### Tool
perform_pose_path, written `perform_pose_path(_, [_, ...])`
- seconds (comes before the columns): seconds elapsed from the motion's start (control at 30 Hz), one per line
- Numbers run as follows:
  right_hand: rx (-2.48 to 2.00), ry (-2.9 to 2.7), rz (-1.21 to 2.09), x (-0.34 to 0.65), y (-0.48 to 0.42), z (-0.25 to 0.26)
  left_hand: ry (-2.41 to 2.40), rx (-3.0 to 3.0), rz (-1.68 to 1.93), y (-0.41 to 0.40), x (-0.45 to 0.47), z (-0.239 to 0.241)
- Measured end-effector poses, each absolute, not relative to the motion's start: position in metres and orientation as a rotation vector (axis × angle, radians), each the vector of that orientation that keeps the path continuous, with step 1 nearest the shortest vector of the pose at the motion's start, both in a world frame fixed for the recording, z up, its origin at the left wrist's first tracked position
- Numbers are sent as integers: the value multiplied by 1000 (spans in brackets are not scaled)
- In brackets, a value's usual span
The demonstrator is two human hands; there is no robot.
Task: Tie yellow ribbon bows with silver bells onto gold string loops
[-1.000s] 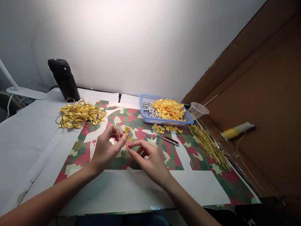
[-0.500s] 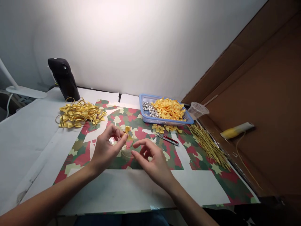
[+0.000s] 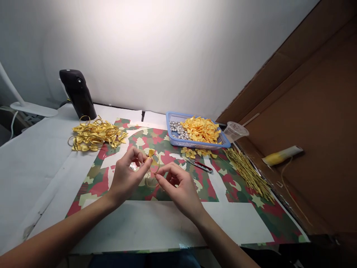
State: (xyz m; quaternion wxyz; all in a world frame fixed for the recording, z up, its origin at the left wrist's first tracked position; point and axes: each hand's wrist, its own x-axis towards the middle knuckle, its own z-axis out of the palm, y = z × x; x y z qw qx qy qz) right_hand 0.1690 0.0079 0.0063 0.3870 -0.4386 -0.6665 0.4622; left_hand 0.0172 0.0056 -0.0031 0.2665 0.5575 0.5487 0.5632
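My left hand (image 3: pixel 126 178) pinches a small yellow ribbon bow (image 3: pixel 151 153) between thumb and forefinger, just above the camouflage-patterned sheet (image 3: pixel 212 186). A thin gold loop (image 3: pixel 153 174) hangs from the bow. My right hand (image 3: pixel 178 188) is close beside it, with thumb and forefinger pinched on the lower part of that loop and the other fingers curled.
A pile of finished gold loops with bows (image 3: pixel 96 134) lies at the back left beside a black device (image 3: pixel 78 93). A blue basket (image 3: pixel 195 143) holds yellow bows and silver beads. Gold wire ties (image 3: pixel 247 169), a red-handled tool (image 3: pixel 199 165), a plastic cup (image 3: pixel 235 130) and a cardboard wall (image 3: pixel 312 123) are on the right.
My right hand drew back a little from the loop, then came in again and pinched it. My left hand has kept hold of the bow in the same place.
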Motion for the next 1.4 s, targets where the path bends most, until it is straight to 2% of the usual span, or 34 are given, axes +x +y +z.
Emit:
perform_pose_path(0.23, [-1032,-1467,1669,173,8,7,1500,1511,1500,5,18,-1])
perform_pose_path(0.33, [-981,-1406,1741,175,10,8,1495,1532,1511,6,18,-3])
perform_pose_path(0.47, [-982,-1468,1604,182,13,9,1478,1544,1525,6,18,-3])
perform_pose_path(0.67, [-1094,-1514,1186,209,27,14,1485,1536,1501,3,18,0])
perform_pose_path(0.83, [-1204,-1415,842,249,47,13,1464,1555,1501,3,17,-1])
perform_pose_path(1.0, [-1332,-1180,641,293,55,12,1451,1535,1496,4,18,-2])
perform_pose_path(1.23, [-1410,-1028,493,340,46,8,1405,1390,1429,3,18,-1])
perform_pose_path(1.4, [-1460,-1109,622,349,43,-5,1212,1205,1366,5,19,0])
